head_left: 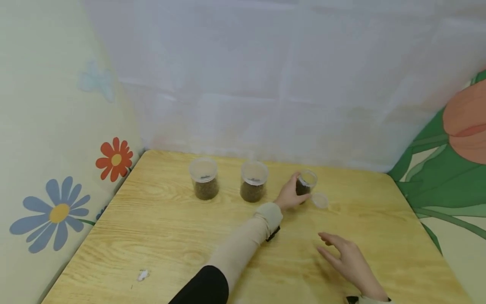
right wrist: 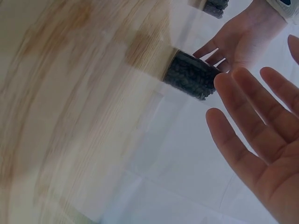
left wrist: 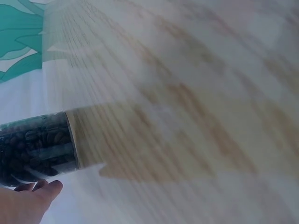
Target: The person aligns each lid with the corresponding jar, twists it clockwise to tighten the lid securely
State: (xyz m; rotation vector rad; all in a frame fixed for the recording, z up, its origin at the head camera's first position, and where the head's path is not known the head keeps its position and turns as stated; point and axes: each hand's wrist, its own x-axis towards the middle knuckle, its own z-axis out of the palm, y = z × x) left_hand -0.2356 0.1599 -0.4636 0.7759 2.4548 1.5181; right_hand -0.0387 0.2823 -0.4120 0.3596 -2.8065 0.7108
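Observation:
In the head view my left hand (head_left: 290, 195) reaches to a small clear jar (head_left: 303, 185) at the back right, thumb on the near side and fingers round the far side. Dark seed-like pieces fill part of that open-topped jar; in the left wrist view the same jar (left wrist: 37, 149) stands on the table by the left hand (left wrist: 28, 203). A round clear lid (head_left: 320, 200) lies flat just right of it. My right hand (head_left: 347, 259) hovers over the table nearer the front, fingers extended and holding nothing; the right wrist view shows its spread fingers (right wrist: 247, 121).
Two larger clear jars with lids, the left jar (head_left: 206, 188) and the middle jar (head_left: 252, 190), stand along the back, each partly filled with brown grains. A small white scrap (head_left: 143, 275) lies front left on the wooden table (head_left: 159, 219). A white sheet (head_left: 235, 76) hangs behind.

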